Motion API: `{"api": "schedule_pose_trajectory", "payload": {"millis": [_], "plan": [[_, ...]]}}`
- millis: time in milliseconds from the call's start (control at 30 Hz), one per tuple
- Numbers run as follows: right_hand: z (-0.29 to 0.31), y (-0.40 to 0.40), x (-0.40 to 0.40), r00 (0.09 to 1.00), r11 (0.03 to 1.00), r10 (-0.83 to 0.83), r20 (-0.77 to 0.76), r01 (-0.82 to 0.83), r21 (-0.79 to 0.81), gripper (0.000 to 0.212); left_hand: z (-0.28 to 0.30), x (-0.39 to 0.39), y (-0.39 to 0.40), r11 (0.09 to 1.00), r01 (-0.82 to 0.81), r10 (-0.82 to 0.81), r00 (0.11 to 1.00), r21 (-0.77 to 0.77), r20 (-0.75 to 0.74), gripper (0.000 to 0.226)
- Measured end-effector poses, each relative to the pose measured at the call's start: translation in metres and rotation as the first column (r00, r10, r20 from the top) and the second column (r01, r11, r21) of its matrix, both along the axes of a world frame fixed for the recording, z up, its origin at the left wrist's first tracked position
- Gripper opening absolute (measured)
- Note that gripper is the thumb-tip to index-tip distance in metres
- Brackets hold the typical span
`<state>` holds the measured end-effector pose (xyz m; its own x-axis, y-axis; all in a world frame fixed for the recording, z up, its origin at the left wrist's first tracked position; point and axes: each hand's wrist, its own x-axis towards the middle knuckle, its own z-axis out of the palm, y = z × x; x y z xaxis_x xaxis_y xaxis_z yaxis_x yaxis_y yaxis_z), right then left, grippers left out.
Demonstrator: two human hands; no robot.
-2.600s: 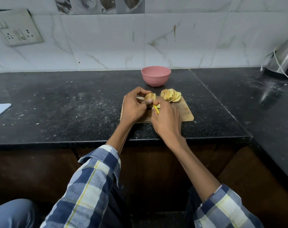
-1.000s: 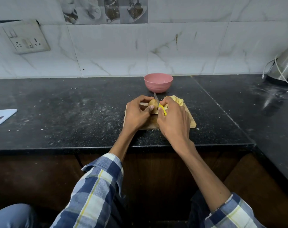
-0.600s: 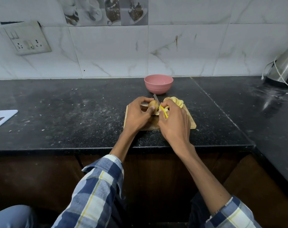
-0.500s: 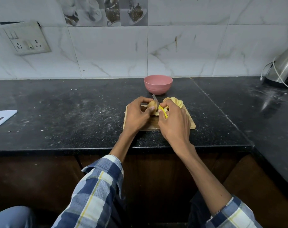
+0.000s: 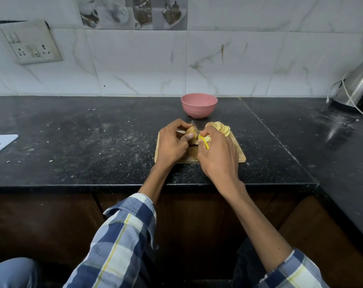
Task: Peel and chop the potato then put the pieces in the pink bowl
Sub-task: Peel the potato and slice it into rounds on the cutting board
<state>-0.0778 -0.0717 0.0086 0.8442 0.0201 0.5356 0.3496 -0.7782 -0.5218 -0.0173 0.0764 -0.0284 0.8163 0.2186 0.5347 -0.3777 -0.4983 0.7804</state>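
Two hands at the board: slicing in progress, bowl not yet loaded

Both hands work over the wooden chopping board [image 5: 237, 155], which lies on the black worktop [image 5: 83, 142] near its front edge. It serves as the landmark for all positions below.

Left hand [image 5: 171, 145]: over the left half of the board, fingers curled round the remaining piece of potato [image 5: 190, 133], thumb against its near side. The grip appears meant to pin the piece so it cannot roll under the blade, with the fingers arched over the piece on the side away from the cut.

Right hand [image 5: 218, 151]: over the middle of the board, closed on the yellow handle of the knife [image 5: 203, 141]. The grey blade rises at a slant beyond the handle and meets the right face of the potato, consistent with a slice being taken off that end.

Cut slices [image 5: 222, 128]: fanned in a leaning row at the far right corner of the board, just beyond the right hand. Judged placement: pushed clear of the cutting line, on the side nearest the bowl for later transfer.

Pink bowl [image 5: 199, 104]: on the worktop just beyond the far edge of the board, apart from it, upright. No pieces show inside, though its floor is not fully visible.

Assessment: peeling cannot be confirmed; the held piece looks tan-brown. Chopping seems well advanced, transfer outstanding.

Also present: a white board [image 5: 0, 142] well left of the chopping board; a steel kettle [image 5: 357, 88] with its cord far to the right.
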Motion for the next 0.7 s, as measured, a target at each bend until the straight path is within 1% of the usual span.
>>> {"api": "schedule_pose_trajectory", "payload": {"millis": [67, 167, 267, 367, 567, 700], "plan": [[0.001, 0.003, 0.008, 1.0, 1.0, -0.006, -0.022, 0.006, 0.016, 0.014, 0.001, 0.001, 0.0, 1.0, 0.014, -0.014, 1.0, 0.009, 0.007, 0.016], [0.002, 0.012, 0.014, 0.999, 1.0, -0.008, -0.039, 0.008, -0.001, 0.015, 0.001, 0.001, 0.0, 1.0, 0.022, -0.022, 1.0, -0.008, 0.016, 0.017], [-0.002, 0.013, 0.005, 1.0, 1.0, -0.013, 0.002, 0.013, -0.025, 0.02, 0.001, 0.001, -0.001, 0.999, -0.004, 0.005, 1.0, -0.053, 0.006, 0.016], [-0.01, 0.011, -0.008, 0.999, 0.996, -0.018, 0.048, 0.022, -0.084, 0.026, 0.0, 0.002, 0.001, 0.998, -0.007, 0.007, 1.0, -0.057, -0.004, 0.013], [0.0, 0.017, 0.009, 1.0, 0.998, -0.011, -0.011, 0.01, -0.067, 0.018, 0.002, 0.0, 0.0, 0.999, 0.006, -0.006, 1.0, -0.035, 0.015, 0.016], [-0.011, 0.009, -0.004, 0.999, 0.996, -0.02, 0.036, 0.023, -0.085, 0.026, 0.001, 0.001, -0.002, 0.999, -0.012, 0.012, 1.0, -0.032, 0.002, 0.015]]}}
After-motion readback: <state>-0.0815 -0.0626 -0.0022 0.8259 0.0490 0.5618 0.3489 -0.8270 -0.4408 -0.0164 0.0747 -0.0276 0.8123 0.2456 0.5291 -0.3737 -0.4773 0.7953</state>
